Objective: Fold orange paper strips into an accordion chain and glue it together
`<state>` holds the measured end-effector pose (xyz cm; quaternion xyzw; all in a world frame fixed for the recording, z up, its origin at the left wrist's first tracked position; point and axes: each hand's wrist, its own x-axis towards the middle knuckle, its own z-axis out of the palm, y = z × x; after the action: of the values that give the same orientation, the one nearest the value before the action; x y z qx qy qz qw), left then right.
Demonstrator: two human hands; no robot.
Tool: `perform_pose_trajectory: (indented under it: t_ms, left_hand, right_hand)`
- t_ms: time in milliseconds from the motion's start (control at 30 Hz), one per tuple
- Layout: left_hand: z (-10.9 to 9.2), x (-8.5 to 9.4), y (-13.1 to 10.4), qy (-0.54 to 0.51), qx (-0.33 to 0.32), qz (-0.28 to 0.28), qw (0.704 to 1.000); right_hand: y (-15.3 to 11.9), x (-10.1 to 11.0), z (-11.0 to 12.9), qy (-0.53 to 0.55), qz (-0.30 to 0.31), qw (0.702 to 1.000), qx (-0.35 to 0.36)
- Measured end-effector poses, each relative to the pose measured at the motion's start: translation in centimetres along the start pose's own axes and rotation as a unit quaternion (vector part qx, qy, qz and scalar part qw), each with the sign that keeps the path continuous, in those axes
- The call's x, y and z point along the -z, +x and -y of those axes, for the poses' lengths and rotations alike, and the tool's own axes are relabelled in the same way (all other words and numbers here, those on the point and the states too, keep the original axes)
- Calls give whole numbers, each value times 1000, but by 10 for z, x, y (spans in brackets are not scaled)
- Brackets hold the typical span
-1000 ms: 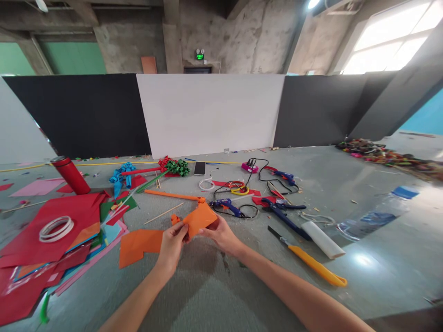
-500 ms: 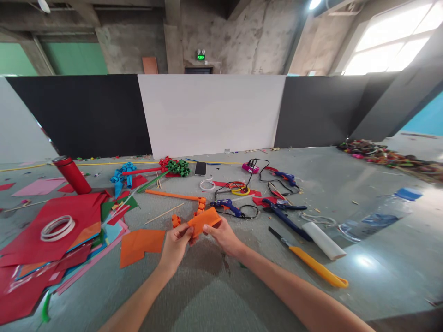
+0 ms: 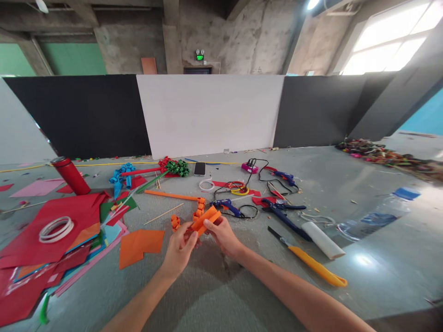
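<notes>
A folded orange paper point(image 3: 206, 220) is held between both hands above the grey floor, its edges bent up into a trough. My left hand point(image 3: 180, 246) pinches its left end with thumb and fingers. At the right end, my right hand point(image 3: 223, 235) grips it, thumb on top. Just behind lie curled orange paper loops point(image 3: 199, 208), touching the end of an orange stick point(image 3: 169, 194). A smaller orange curl point(image 3: 175, 222) rests beside my left hand. Flat orange sheets point(image 3: 141, 246) lie to the left.
Red sheets point(image 3: 79, 207) and a red flask point(image 3: 71, 176) are at left. Beyond my hands lie a blue glue gun point(image 3: 226, 206) and a phone point(image 3: 200, 168). At right are pliers point(image 3: 284, 216), an orange-handled knife point(image 3: 316, 265), a white roll point(image 3: 323, 240) and a bottle point(image 3: 379, 216).
The orange paper has gone from fairly flat to bent lengthwise, with raised edges. My left thumb has shifted down along its near side.
</notes>
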<state>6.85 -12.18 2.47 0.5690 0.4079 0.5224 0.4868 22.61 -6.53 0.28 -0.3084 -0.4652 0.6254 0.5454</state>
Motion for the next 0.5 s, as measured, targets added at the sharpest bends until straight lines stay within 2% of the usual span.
perform_pose_trajectory:
  t_ms: [133, 300, 500]
  left_hand:
    - [6, -5, -2, 31, 0, -6, 1000]
    - [15, -4, -2, 85, 11, -43, 995]
    - [16, -5, -3, 104, 16, -34, 994]
  right_hand:
    - [1, 4, -6, -15, -3, 1000, -7]
    - [0, 4, -9, -33, 5, 999, -18]
    - [-2, 1, -7, -36, 2, 999, -30]
